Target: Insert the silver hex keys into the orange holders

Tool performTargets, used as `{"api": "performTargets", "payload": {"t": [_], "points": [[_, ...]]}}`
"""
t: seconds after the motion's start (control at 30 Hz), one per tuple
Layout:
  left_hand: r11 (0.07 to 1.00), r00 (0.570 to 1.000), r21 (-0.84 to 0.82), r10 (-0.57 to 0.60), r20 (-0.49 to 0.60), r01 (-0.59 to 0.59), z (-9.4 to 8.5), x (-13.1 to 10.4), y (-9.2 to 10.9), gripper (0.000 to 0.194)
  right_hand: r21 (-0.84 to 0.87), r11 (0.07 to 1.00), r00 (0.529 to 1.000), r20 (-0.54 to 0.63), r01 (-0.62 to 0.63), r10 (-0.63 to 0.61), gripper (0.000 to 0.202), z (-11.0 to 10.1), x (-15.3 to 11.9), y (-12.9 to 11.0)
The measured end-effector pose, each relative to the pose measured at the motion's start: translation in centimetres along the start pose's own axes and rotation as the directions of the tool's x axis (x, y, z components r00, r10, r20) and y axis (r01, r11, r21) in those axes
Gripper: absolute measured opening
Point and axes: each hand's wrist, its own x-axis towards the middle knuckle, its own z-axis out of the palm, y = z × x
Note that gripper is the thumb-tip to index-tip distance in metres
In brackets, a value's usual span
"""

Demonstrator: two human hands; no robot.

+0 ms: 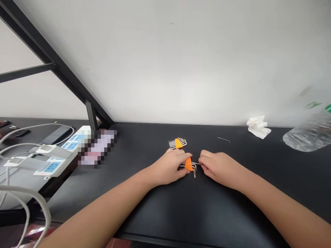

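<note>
My left hand (169, 167) grips an orange holder (188, 164) with several L-shaped hex keys in it, their bent ends toward the right. Just right of it, my right hand (216, 167) is closed, fingertips pinching a thin metal key (198, 164) whose other end reaches the orange holder. Behind my left hand lies a second orange holder (178, 143) with several hex keys, touched by neither hand. A single thin hex key (223, 140) rests on the black table (155, 220) beyond my right hand.
At the left are a white power strip (67, 146) with plugs and cables, a dark phone (57, 135) and a pixelated object (98, 148). A black metal frame (69, 77) rises there. Crumpled tissue (258, 126) and a clear plastic bottle (307, 133) lie at the right, near the wall.
</note>
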Motion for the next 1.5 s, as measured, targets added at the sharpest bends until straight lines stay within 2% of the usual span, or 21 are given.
{"api": "performTargets", "payload": {"t": [0.3,0.8,1.03,1.23,1.3,1.43,1.5], "points": [[0.998,0.998,-0.023,0.058,0.02,-0.058,-0.1,0.0,0.1,0.046,-0.183,0.981,0.998,0.004,0.057,-0.057,0.019,0.5,-0.3,-0.5],[0.995,0.995,-0.016,0.095,0.037,-0.095,-0.2,0.1,0.5,0.042,-0.167,0.986,1.0,-0.012,0.019,-0.021,0.018,-0.8,-0.4,-1.2],[0.995,0.995,-0.019,0.098,0.021,-0.098,0.0,0.1,0.2,0.043,-0.087,0.996,0.999,0.052,-0.008,0.013,0.02,-0.5,-0.5,-1.1],[0.995,0.995,-0.027,0.097,0.026,-0.096,0.1,0.2,0.3,0.044,-0.009,1.0,0.999,0.029,0.018,-0.018,0.016,-0.5,-0.3,-1.1],[0.995,0.995,-0.029,0.099,0.015,-0.099,0.1,0.3,0.4,0.037,0.063,0.998,1.0,0.02,-0.003,0.002,0.017,-0.5,-0.1,-1.5],[0.996,0.996,-0.024,0.089,0.012,-0.088,0.0,0.4,0.8,0.01,0.26,0.965,0.997,-0.058,-0.032,0.049,0.017,-0.7,0.3,-2.7],[0.996,0.997,-0.025,0.081,0.015,-0.081,-0.1,0.5,0.8,0.01,0.296,0.955,0.995,-0.089,-0.019,0.047,0.018,-0.9,0.3,-3.0]]}}
